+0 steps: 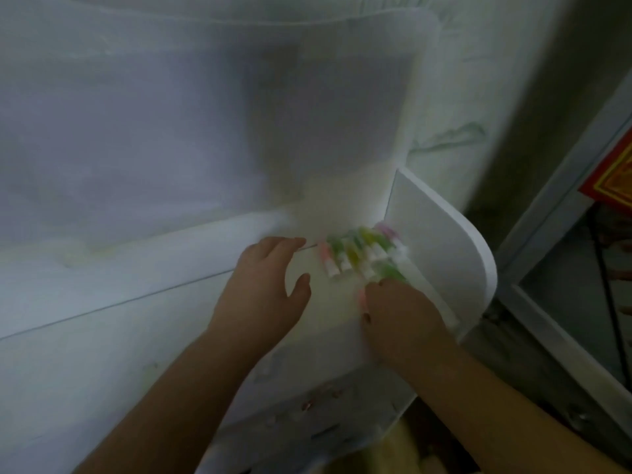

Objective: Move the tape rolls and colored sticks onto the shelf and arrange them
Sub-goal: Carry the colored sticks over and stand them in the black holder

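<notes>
**Both hands at the sticks, right end of the shelf**

Frame is motion-blurred, so detail is limited.

- Shelf (178,265): white, runs left to right across the view. A curved white side panel (441,248) closes off its right end.
- Colored sticks (362,251): a loose bunch lying on the shelf surface, pushed up against the side panel. Green, yellow and pink bodies with white tips. They lie roughly parallel, tips pointing toward the camera and a bit left. Count not readable through the blur.
- Left hand (266,289): palm down on the shelf, just left of the bunch. Fingers spread and relaxed, thumb out, nothing in it. Fingertips sit close to the leftmost pink stick; cannot tell if they touch it.
- Right hand (400,313): on the near edge of the bunch, fingers curled down over the closest sticks, next to the side panel. A pink stick end shows by the thumb. It is in contact with the sticks, but whether it is actually gripping any or just pressing on them, I cannot tell.
- Tape rolls: none identifiable in this view.
- Far right: a grey frame (561,206) with something red and yellow (612,176) on it, well apart from the shelf.
</notes>
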Available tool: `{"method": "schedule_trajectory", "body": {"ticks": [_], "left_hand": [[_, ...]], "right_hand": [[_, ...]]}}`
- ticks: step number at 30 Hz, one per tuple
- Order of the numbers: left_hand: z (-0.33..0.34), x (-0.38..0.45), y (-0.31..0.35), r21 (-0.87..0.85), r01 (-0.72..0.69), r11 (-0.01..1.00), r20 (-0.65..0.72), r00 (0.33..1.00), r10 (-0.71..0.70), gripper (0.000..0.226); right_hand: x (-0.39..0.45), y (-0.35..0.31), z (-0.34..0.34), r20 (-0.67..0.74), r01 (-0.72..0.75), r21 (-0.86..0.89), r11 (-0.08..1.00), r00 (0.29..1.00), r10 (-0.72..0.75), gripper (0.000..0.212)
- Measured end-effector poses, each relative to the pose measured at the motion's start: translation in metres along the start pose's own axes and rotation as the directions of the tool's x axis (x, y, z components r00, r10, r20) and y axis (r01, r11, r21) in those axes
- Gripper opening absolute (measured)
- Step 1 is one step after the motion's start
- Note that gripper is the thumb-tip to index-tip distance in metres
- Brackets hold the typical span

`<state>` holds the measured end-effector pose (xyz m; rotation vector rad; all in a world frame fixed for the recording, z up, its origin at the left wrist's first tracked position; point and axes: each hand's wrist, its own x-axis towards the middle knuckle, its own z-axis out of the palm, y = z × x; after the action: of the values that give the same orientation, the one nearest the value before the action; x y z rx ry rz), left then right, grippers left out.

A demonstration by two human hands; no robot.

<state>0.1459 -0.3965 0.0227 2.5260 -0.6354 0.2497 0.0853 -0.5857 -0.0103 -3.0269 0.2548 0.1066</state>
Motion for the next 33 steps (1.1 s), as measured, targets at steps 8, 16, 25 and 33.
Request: {"method": "schedule_trajectory", "body": {"ticks": [8,16,25,33], "left_hand": [[0.015,0.017,0.007,0.069,0.06,0.996,-0.01,0.998,-0.06,0.05],[0.045,0.043,0.007,0.03,0.242,0.97,0.063,0.968,-0.244,0.049],[0.091,0.09,0.005,0.017,0.288,0.957,0.11,0.951,-0.289,0.02],[0.095,0.094,0.005,0.034,0.34,0.94,0.145,0.929,-0.341,0.008]], "right_hand": [[0.012,-0.001,-0.004,-0.022,0.084,0.0,0.996,0.996,-0.084,0.025],[0.004,0.029,-0.011,-0.125,0.097,0.36,0.928,0.991,-0.055,0.02],[-0.014,0.056,-0.025,-0.153,0.094,0.56,0.823,0.988,-0.008,0.04],[-0.026,0.067,-0.024,-0.153,0.047,0.714,0.699,0.984,0.09,0.046]]}}
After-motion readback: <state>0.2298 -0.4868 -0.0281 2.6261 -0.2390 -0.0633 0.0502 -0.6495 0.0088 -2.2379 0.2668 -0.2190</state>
